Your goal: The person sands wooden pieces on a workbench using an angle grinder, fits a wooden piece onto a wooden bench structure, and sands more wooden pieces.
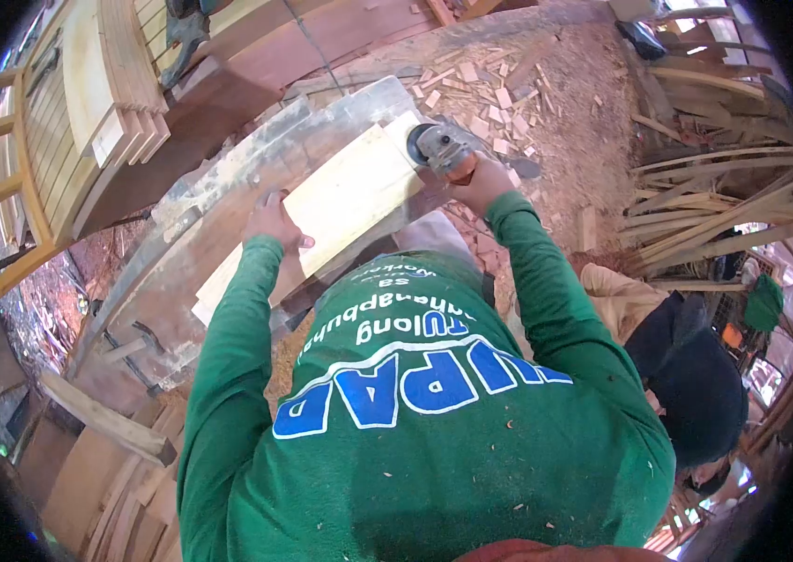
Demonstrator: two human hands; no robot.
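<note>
A pale wooden board lies slantwise across the worktable in front of me. My left hand grips it partway along its length, thumb on the upper face and the other fingers toward the far edge. At the board's far right end, my right hand is wrapped round an angle grinder. The grinder's round disc sits at the board's end; whether it touches the wood I cannot tell.
The worn worktable carries a metal clamp at lower left. Curved boards are stacked at upper left. Wood scraps litter the ground beyond. Thin strips pile up at right, near a person in a dark cap.
</note>
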